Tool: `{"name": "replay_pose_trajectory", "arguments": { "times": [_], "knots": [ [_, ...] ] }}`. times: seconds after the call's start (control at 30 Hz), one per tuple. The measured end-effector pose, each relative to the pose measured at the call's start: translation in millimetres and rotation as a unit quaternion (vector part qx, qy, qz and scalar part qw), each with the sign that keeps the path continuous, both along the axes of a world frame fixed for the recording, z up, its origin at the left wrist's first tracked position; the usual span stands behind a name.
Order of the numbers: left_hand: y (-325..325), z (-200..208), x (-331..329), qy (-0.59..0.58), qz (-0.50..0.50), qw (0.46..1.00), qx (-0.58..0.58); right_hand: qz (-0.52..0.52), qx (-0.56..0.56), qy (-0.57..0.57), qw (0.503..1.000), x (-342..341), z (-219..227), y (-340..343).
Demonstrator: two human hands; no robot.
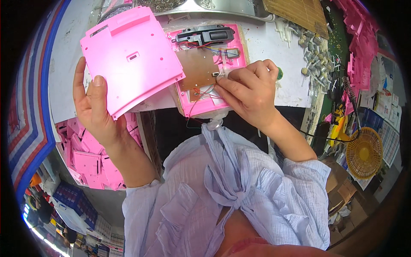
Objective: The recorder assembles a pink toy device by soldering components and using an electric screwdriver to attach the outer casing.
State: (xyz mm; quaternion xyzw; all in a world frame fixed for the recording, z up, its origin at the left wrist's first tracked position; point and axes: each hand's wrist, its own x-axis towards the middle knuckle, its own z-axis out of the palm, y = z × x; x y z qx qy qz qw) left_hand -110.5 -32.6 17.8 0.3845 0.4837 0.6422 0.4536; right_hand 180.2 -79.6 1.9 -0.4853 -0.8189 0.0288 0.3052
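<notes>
My left hand grips a pink plastic cover by its lower left edge, thumb on its face, and holds it tilted up. To its right lies an opened pink housing on the table. A brown circuit board, thin red and blue wires, a small motor and a black module sit inside it. At the board's right edge, by a small metal part, the thumb and fingers of my right hand are pinched together. What they hold, if anything, is hidden.
Metal trays with small parts stand at the far edge. Loose motors pile at the right, near a soldering iron and a yellow basket. A bin of pink covers stands at the lower left.
</notes>
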Motion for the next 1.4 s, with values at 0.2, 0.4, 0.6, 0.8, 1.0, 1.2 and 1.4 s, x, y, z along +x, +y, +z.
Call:
{"name": "replay_pose_trajectory", "arguments": {
  "times": [0.2, 0.4, 0.6, 0.8, 1.0, 1.2, 1.4],
  "knots": [
    [-0.5, 1.4, 3.3, -0.009, -0.009, 1.0, 0.006, 0.032, 0.0, -0.006, 0.999, 5.2, -0.8, 0.4],
    [-2.3, 4.1, 7.6, -0.005, -0.018, 1.0, 0.003, 0.057, 0.0, 0.018, 0.998, 8.1, -4.8, 3.6],
    [-0.5, 0.6, 10.3, -0.009, -0.031, 0.999, 0.003, 0.066, 0.001, 0.029, 0.997, 9.2, -6.3, 5.5],
    [0.2, 1.1, 13.9, -0.013, -0.034, 0.999, 0.003, 0.048, 0.001, 0.022, 0.999, 9.2, -4.8, 3.5],
    [-2.0, 8.1, 13.0, -0.017, -0.05, 0.999, 0.013, 0.0, -0.013, 0.134, 0.991, 26.2, 13.4, 9.5],
    [4.2, 15.1, 63.9, -0.052, -0.117, 0.991, 0.036, 0.007, -0.399, 0.527, 0.75, 19.6, 45.3, 17.0],
    [-0.2, 9.4, 88.0, 0.407, -0.205, 0.888, 0.058, -0.064, -0.303, 0.38, 0.872, 54.0, 23.9, -8.0]
  ]
}}
